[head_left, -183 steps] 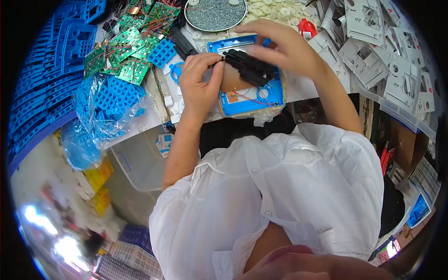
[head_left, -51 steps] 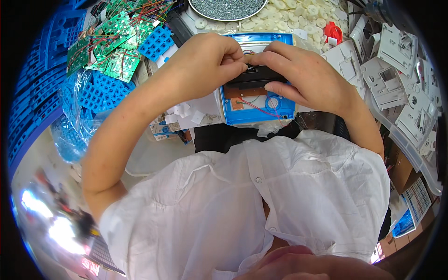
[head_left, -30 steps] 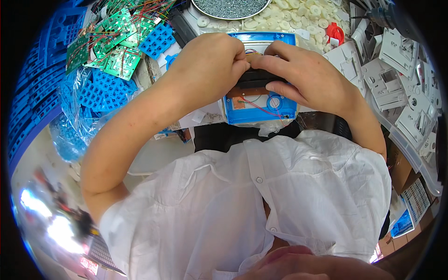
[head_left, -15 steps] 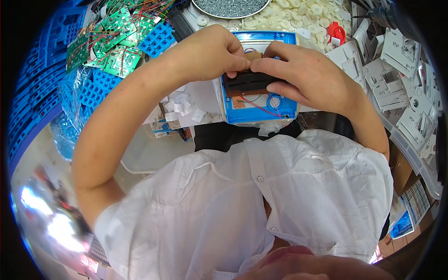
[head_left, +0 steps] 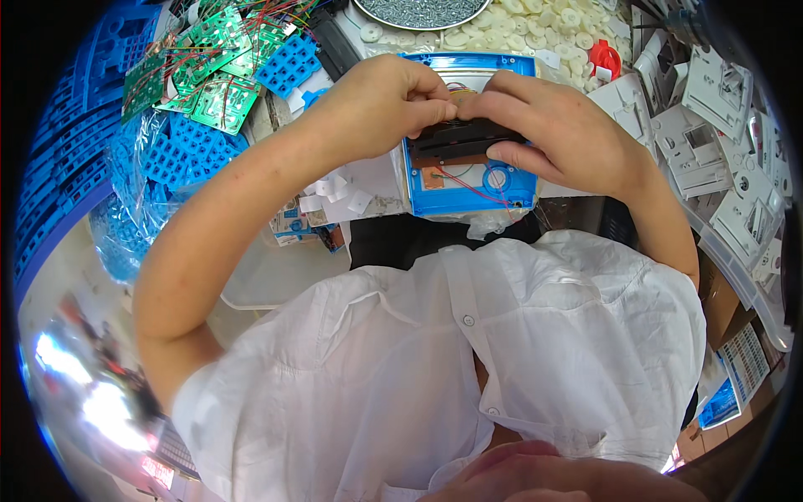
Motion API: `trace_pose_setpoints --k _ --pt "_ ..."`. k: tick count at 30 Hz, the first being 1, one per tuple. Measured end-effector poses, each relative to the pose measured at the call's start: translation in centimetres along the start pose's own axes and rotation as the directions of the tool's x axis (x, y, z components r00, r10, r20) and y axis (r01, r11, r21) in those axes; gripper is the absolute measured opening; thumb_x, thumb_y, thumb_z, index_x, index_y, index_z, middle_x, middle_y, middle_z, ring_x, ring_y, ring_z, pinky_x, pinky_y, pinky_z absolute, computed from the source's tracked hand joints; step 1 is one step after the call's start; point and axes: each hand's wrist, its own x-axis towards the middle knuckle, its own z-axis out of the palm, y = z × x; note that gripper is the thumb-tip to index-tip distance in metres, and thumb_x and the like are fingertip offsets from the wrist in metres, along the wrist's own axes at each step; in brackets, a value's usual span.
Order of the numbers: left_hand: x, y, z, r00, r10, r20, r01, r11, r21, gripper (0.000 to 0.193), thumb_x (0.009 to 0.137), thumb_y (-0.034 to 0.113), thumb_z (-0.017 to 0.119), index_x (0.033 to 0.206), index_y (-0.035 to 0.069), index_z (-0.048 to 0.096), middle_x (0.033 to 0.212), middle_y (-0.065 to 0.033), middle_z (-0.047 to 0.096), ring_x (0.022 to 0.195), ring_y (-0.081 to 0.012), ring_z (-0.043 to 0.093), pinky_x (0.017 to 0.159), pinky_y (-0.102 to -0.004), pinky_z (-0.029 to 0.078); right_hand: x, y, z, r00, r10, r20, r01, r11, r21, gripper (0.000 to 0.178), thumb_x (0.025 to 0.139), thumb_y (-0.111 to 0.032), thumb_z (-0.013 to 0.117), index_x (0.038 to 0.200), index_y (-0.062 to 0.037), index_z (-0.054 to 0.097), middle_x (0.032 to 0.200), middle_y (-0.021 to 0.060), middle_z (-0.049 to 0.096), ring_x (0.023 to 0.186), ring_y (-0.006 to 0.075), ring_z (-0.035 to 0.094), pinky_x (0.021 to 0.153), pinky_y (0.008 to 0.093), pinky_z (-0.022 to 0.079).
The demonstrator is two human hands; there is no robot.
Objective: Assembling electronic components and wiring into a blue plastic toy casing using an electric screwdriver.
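A blue plastic casing [head_left: 428, 202] lies in front of me with its inside facing up. Across it sits a long black plastic part [head_left: 460, 142], over a brown board; thin red wires [head_left: 468, 186] run from it toward the casing's near right corner. My right hand [head_left: 556, 130] grips the black part's right end, thumb on the near side and fingers on the far side. At the part's far edge, my left hand [head_left: 401, 100] is closed in a pinch, its fingertips close to my right index finger. Whatever the pinch holds is hidden.
A round tray of small screws [head_left: 418, 15] stands at the back, beside loose cream plastic discs [head_left: 535, 29]. Green circuit boards [head_left: 226, 100] with wires and blue keypads [head_left: 180, 159] are heaped left. White plastic panels [head_left: 698, 151] fill the right side, near a red part [head_left: 604, 60].
The black part has tilted slightly, showing more of its near face. Both hands have shifted a little right and nearer with it. The whole view has moved slightly.
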Motion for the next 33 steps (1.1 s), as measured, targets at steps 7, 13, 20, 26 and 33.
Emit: trace_pose_setpoints --k 7,13,20,26,33 --pt "-0.2 -0.3 0.5 1.0 -0.017 -0.011 0.016 0.996 -0.093 0.015 0.098 0.015 0.068 0.093 0.001 0.07 0.07 0.0009 0.061 0.063 -0.0046 0.051 0.055 -0.0239 0.037 -0.2 0.4 0.6 0.997 -0.034 -0.065 0.034 0.999 0.002 0.047 0.088 -0.017 0.073 0.131 -0.013 0.054 0.106 0.0126 0.061 0.098 0.0359 0.063 0.081 0.0451 0.052" --pt "-0.1 0.4 0.4 1.0 -0.008 -0.02 0.007 1.0 -0.024 0.016 0.096 0.015 0.069 0.09 0.0 0.07 0.069 0.0007 0.061 0.063 -0.005 0.052 0.055 -0.025 0.039 -0.1 0.1 0.2 0.999 -0.018 -0.043 0.019 1.0 0.022 0.045 0.088 -0.018 0.072 0.13 -0.0133 0.055 0.105 0.0119 0.06 0.096 0.0356 0.063 0.079 0.0445 0.052" --pt "0.0 0.6 0.3 0.998 0.058 -0.033 -0.055 0.994 0.093 0.018 0.096 0.013 0.068 0.087 -0.002 0.067 0.068 0.0012 0.059 0.062 -0.0054 0.049 0.055 -0.0263 0.039 0.1 0.1 -0.1 1.0 -0.004 0.013 0.004 0.999 0.033 0.04 0.089 -0.017 0.071 0.126 -0.0139 0.057 0.104 0.0122 0.058 0.097 0.0355 0.062 0.08 0.0452 0.051" --pt "-0.2 -0.1 0.4 0.996 0.084 -0.014 -0.083 0.995 0.063 0.014 0.096 0.01 0.066 0.092 -0.003 0.068 0.073 0.0004 0.061 0.067 -0.0044 0.052 0.059 -0.0244 0.042 0.4 -0.4 -0.5 0.999 0.017 0.038 -0.018 1.0 0.005 0.041 0.089 -0.014 0.071 0.127 -0.0137 0.056 0.107 0.0126 0.058 0.1 0.0357 0.061 0.083 0.0459 0.051" --pt "-0.2 -0.2 -0.3 0.995 0.022 0.1 -0.018 0.999 -0.049 0.012 0.095 0.005 0.065 0.102 -0.005 0.068 0.08 -0.0001 0.064 0.073 -0.0047 0.057 0.065 -0.0231 0.047 0.3 -0.4 -0.4 0.999 0.03 0.031 -0.031 0.999 0.015 0.044 0.087 -0.012 0.072 0.128 -0.0135 0.056 0.108 0.0119 0.057 0.102 0.0352 0.061 0.084 0.0454 0.051"
